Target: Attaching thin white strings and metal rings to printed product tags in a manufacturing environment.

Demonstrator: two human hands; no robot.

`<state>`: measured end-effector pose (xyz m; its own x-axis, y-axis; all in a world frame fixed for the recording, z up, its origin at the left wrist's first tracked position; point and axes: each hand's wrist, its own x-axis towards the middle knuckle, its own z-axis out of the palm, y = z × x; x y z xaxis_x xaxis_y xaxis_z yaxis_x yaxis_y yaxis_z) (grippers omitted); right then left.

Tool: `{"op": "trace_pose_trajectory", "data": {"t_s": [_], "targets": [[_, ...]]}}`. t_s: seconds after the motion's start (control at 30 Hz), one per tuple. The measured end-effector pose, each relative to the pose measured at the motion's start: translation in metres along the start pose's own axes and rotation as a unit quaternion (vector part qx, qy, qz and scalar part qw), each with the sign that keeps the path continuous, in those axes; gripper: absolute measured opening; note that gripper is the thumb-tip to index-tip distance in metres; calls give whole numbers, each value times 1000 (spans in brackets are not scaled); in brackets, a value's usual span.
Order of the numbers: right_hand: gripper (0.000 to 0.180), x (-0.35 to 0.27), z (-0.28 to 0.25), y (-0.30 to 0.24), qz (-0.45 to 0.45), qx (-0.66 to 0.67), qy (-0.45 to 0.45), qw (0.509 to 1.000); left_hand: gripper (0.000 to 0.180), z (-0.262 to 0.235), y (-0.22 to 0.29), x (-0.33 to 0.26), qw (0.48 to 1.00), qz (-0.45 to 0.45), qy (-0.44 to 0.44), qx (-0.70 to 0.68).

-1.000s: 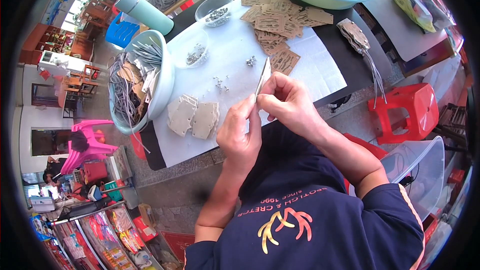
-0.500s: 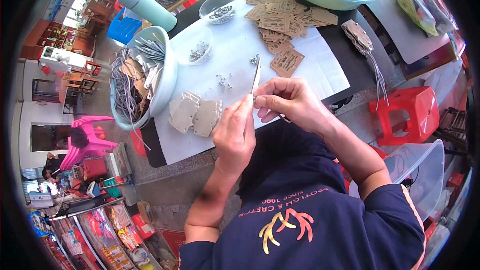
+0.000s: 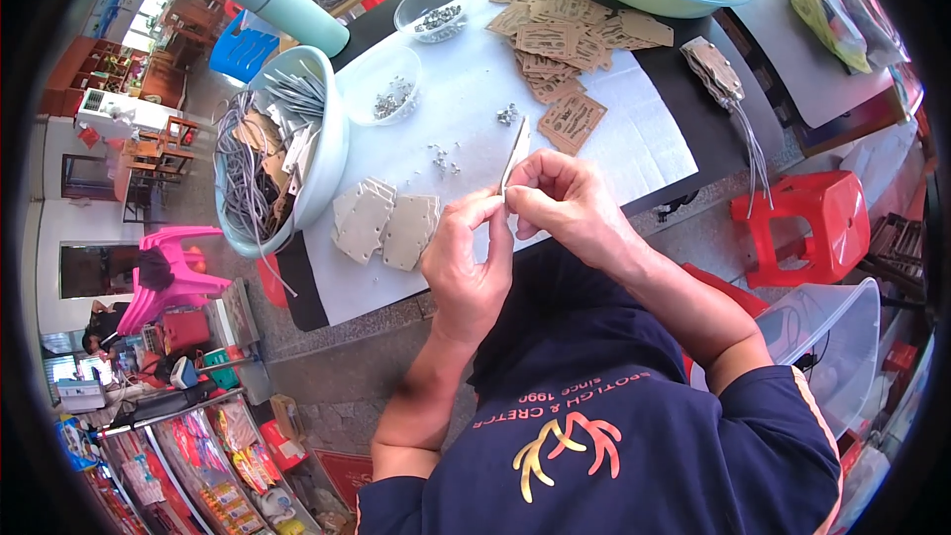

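Note:
A thin cardboard tag [image 3: 518,149], seen almost edge-on, stands up between my two hands above the table's near edge. My left hand [image 3: 469,256] is closed, with its thumb and fingertips pinching the tag's lower end. Against the same end, my right hand [image 3: 570,203] is closed, its thumb and curled forefinger pressed on the tag. Whether a small metal part sits between the fingertips I cannot tell. Just beyond the tag lies a little group of small metal fasteners [image 3: 506,115]. More small metal pieces [image 3: 445,160] are scattered to the left, beyond a stack of grey-tan tags [image 3: 384,225].
Printed brown tags [image 3: 555,35] are heaped on the white sheet [image 3: 649,144]. Clear bowls [image 3: 420,81] hold metal parts. A pale blue basin [image 3: 338,144] of strings and tags stands left, a green basin [image 3: 684,8] far right. A corded tag bundle [image 3: 711,69] lies right, near a red stool [image 3: 807,228].
My right hand has shifted slightly left and its fingers have curled tighter at the tag. The left hand's fingers have bent, with a gap showing between thumb and forefinger.

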<state>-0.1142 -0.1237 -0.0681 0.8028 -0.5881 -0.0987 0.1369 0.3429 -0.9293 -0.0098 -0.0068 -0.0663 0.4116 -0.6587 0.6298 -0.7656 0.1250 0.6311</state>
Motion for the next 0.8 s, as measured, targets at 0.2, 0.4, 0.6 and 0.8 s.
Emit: {"op": "trace_pose_trajectory", "data": {"t_s": [0.2, 0.4, 0.6, 0.8], "targets": [[14, 0, -7, 2, -15, 12, -15, 1000, 24, -1, 1, 10, 998, 55, -9, 39], [18, -3, -13, -1, 9, -2, -35, 999, 26, -2, -4, 11, 995, 86, -28, 48], [21, -3, -20, 5, -12, -5, -56, 998, 26, -2, -4, 12, 992, 107, -41, 60], [25, -5, -16, 4, -16, -6, -48, 999, 25, 0, -3, 8, 993, 97, -39, 60]]}}
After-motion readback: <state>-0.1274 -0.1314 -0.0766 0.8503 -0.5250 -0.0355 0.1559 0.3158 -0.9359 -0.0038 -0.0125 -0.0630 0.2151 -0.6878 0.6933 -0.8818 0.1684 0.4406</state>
